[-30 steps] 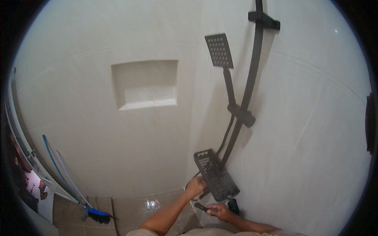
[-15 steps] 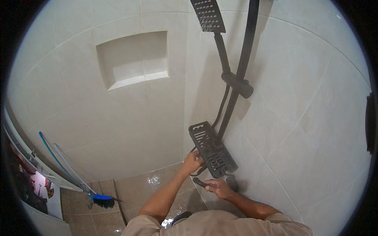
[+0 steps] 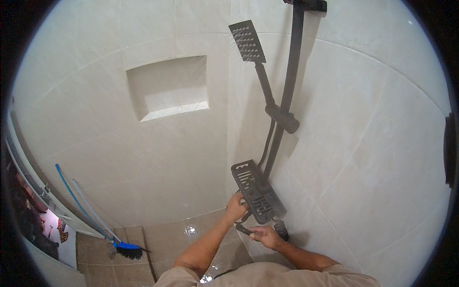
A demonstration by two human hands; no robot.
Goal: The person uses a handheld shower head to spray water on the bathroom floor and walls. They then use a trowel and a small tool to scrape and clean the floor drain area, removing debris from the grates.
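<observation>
— What's changed in the last half second?

— My head has tipped back up a touch: the square shower head [image 3: 247,41] sits lower in view now, and the top bracket of the black rail [image 3: 289,71] has come back into sight. My hands have barely shifted.

— Where's the left hand?

— My left hand [image 3: 235,208] is up against the near lower corner of the black slotted shelf [image 3: 258,191], fingers curled shut around its edge (the thumb side faces me, so I can't see the fingertips).

— And the right?

— My right hand [image 3: 264,236] is just below the shelf, closed around a short dark tool [image 3: 243,229] whose tip pokes out to the left. What sort of tool it is, I cannot tell; it is too small and dark.

— The shelf itself?

— Mounted low on the rail, tilted, its long side running down toward me, right at the corner where the two tiled walls meet. The hose [image 3: 266,143] drops beside the rail behind it.

— Anything else around?

— A recessed niche [image 3: 168,87] in the left wall, and down on the wet floor [image 3: 201,232] a blue brush [image 3: 126,249] with long handles leaning toward the door frame.
</observation>
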